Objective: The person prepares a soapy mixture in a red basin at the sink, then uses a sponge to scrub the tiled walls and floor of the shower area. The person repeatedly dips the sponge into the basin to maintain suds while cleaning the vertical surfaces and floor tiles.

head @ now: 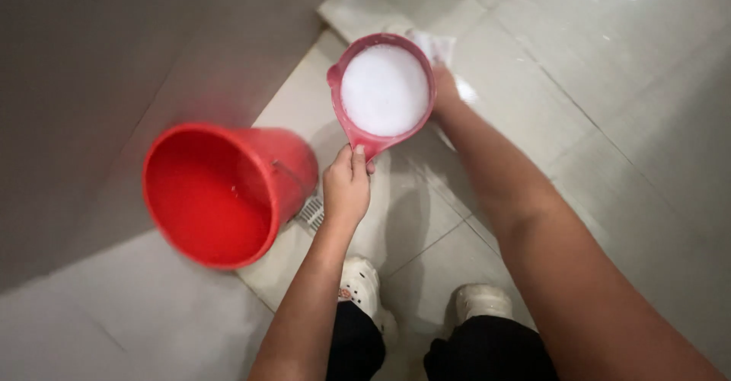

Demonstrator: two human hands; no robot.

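Note:
My left hand (346,187) grips the handle of a pink plastic scoop (385,92) that is full of white foam. The scoop is held level above the tiled floor. My right hand (445,90) reaches past the scoop's far right rim and is mostly hidden behind it; it seems to touch something white (436,46) on the floor there, but I cannot tell whether it grips it. A red bucket (221,191) stands tilted to the left of my left hand, with a little foamy water inside.
A grey wall (99,69) rises on the left. A metal floor drain (311,212) lies beside the bucket. The pale floor tiles (594,69) look wet. My two white shoes (365,293) stand at the bottom middle.

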